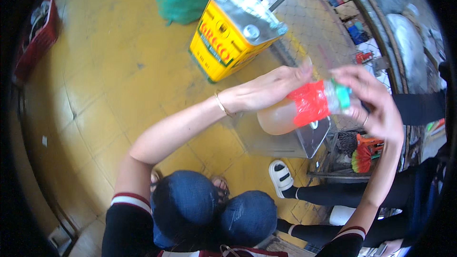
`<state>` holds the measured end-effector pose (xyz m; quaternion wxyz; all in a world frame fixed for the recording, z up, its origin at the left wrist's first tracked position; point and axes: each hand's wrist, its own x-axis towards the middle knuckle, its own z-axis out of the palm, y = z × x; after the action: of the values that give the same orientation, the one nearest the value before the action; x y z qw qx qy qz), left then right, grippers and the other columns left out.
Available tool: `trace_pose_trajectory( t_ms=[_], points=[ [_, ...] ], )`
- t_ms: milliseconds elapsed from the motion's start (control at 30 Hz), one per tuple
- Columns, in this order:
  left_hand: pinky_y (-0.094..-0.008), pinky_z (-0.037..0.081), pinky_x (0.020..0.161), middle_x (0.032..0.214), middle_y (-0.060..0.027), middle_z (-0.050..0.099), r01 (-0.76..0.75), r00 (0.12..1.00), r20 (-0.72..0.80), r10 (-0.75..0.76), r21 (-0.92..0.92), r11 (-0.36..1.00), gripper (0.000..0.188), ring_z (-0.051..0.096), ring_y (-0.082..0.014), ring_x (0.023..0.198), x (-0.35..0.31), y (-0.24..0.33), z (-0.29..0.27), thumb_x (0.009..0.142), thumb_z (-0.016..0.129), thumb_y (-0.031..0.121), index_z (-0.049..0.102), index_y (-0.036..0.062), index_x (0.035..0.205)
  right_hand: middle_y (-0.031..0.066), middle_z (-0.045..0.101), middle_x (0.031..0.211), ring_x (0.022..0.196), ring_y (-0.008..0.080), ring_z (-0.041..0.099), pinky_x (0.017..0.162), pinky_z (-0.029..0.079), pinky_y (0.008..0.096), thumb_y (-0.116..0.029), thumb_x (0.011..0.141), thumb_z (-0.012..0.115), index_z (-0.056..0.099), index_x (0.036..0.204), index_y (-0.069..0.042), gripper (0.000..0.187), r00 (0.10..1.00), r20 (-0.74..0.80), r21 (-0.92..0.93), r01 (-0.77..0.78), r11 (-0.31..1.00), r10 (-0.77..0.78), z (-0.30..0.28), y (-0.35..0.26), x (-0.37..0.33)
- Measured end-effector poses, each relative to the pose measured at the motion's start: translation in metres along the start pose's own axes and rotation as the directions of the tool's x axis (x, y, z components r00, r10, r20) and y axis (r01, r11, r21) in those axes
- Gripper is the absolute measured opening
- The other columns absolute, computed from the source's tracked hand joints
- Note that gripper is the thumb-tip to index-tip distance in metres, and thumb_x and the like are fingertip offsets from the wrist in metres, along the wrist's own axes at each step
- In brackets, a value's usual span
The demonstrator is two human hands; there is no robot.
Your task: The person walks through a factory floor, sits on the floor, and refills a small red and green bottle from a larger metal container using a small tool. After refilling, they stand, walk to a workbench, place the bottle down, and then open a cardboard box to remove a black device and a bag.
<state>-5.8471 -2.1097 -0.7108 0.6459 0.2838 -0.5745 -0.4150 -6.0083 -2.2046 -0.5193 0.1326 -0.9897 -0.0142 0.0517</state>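
The bottle (309, 104), red-banded and with pale contents, is held aloft right of centre, tilted, its base to the left and its green cap (342, 96) to the right. My left hand (278, 84) lies along its far left side, thumb up; those fingers are hidden behind it, so I cannot tell how tightly they hold. My right hand (378, 97) has its fingers curled in and closed around the cap, as far as the blur lets me judge. I would keep the left palm firm without squeezing the soft-looking wall, work the cap from the right wrist, and bring the mouth more upright against spills. Beneath sits a grey container (278, 146); the yellow tin (221, 43) stands farther off, on the floor (119, 90).
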Motion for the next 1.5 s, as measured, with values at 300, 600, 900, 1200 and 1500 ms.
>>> trace_pose_trajectory(
  t_ms=[300, 600, 900, 1200, 1500],
  points=[
    [-0.035, 0.042, 0.095, 0.106, -0.0184, 0.063, -0.294, 0.761, -0.521, 0.387, 0.255, 0.921, 0.098, 0.058, -0.0243, 0.102, 0.087, 0.073, -0.011, 0.09, 0.007, 0.077, 0.054, -0.0047, 0.116, 0.012, 0.049, 0.138, 0.122, 0.0215, 0.052, 0.098, 0.043, 0.0313, -0.019, 0.094, 0.061, 0.049, 0.138, -0.007, 0.048, 0.523, -0.815, -0.217, 0.127, 0.968, -0.251, -0.053, 0.007, 0.036],
    [-0.0445, 0.042, 0.088, 0.088, -0.0217, 0.066, -0.145, 0.389, -0.622, 0.679, 0.687, 0.712, 0.103, 0.063, -0.0362, 0.089, 0.078, 0.109, -0.023, 0.087, -0.004, 0.077, 0.056, -0.0011, 0.116, 0.0151, 0.055, 0.112, 0.095, 0.0296, 0.061, 0.075, 0.053, 0.0372, -0.018, 0.086, 0.07, 0.062, 0.126, -0.012, 0.041, 0.115, -0.972, -0.211, -0.042, 0.977, -0.205, 0.096, -0.008, 0.099],
    [-0.0361, 0.041, 0.087, 0.085, -0.0151, 0.07, -0.067, 0.326, -0.654, 0.682, 0.704, 0.707, 0.104, 0.062, -0.0259, 0.086, 0.065, 0.119, -0.018, 0.084, -0.005, 0.079, 0.055, 0.0003, 0.116, 0.0175, 0.052, 0.124, 0.105, 0.0297, 0.063, 0.084, 0.054, 0.0369, -0.002, 0.088, 0.063, 0.055, 0.135, -0.012, 0.049, 0.104, -0.974, -0.183, 0.176, 0.967, -0.204, 0.103, -0.016, 0.128],
    [-0.0363, 0.042, 0.087, 0.09, -0.014, 0.069, -0.116, 0.365, -0.652, 0.665, 0.676, 0.727, 0.095, 0.06, -0.0224, 0.091, 0.057, 0.102, -0.031, 0.089, 0.006, 0.076, 0.056, -0.0012, 0.113, 0.0169, 0.054, 0.124, 0.106, 0.0304, 0.063, 0.085, 0.054, 0.0367, -0.003, 0.087, 0.066, 0.057, 0.132, -0.012, 0.047, 0.172, -0.965, -0.173, 0.149, 0.973, -0.198, 0.116, -0.011, 0.127],
    [-0.0286, 0.044, 0.094, 0.114, -0.0055, 0.062, -0.182, 0.859, -0.413, 0.303, 0.306, 0.934, 0.074, 0.057, -0.0121, 0.105, -0.026, 0.059, -0.045, 0.084, 0.066, 0.059, 0.053, -0.0019, 0.125, 0.0061, 0.065, 0.113, 0.098, 0.0129, 0.059, 0.085, 0.045, 0.0287, -0.032, 0.088, 0.071, 0.055, 0.123, -0.002, 0.049, 0.533, -0.834, 0.386, 0.384, 0.839, 0.14, 0.092, 0.015, 0.076]
  ],
)
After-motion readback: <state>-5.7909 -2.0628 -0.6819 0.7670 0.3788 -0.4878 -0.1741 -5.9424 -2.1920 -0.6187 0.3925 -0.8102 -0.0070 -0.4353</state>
